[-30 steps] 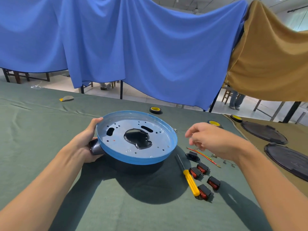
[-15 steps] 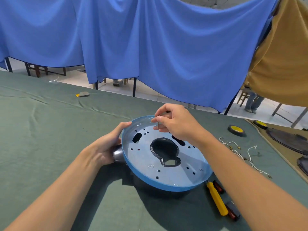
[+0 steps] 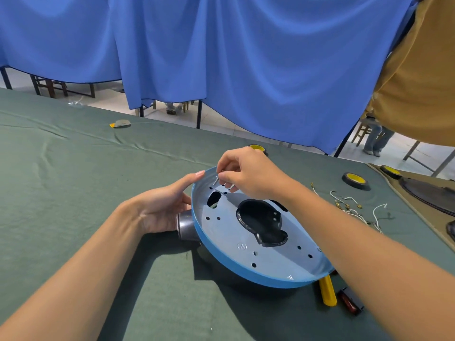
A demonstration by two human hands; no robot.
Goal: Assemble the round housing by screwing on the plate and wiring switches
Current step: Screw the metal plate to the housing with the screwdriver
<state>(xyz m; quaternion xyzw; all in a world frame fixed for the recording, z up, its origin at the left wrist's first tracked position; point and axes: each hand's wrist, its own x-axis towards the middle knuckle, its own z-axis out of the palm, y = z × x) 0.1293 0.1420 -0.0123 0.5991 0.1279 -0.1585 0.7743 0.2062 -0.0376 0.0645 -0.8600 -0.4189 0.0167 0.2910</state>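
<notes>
We are working on the round housing (image 3: 236, 264), which is sitting on the green cloth (image 3: 73, 183) right in front of us, tilted a little with its blue rim facing up. The perforated plate (image 3: 221, 233) is lying inside that rim, and the holes we are able to see are looking empty, so we are judging that the screwing-on is only beginning. Nothing is wired yet, as far as we are seeing.

Our right hand (image 3: 248, 177) is hovering over the far left part of the housing, thumb and fingertips closed in a pinch on thin silvery screws (image 3: 216, 180), whose tips are pointing down at the small holes near the rim. Whether a tip is already entering a hole, we cannot tell.

Our left hand (image 3: 162, 209) is bracing the housing's left side with relaxed, mostly straight fingers: the index fingertip is touching the rim, and the palm is lying just beside the grey pipe stub (image 3: 186, 227) that is sticking out of the housing wall. It is gripping nothing.

Close to the housing's near right edge, the yellow-handled screwdriver (image 3: 327, 290) is waiting untouched, with a red switch (image 3: 349, 301) just beside it. Further right of the housing, loose wires (image 3: 349, 205) are lying on the cloth, well apart from any switch.
</notes>
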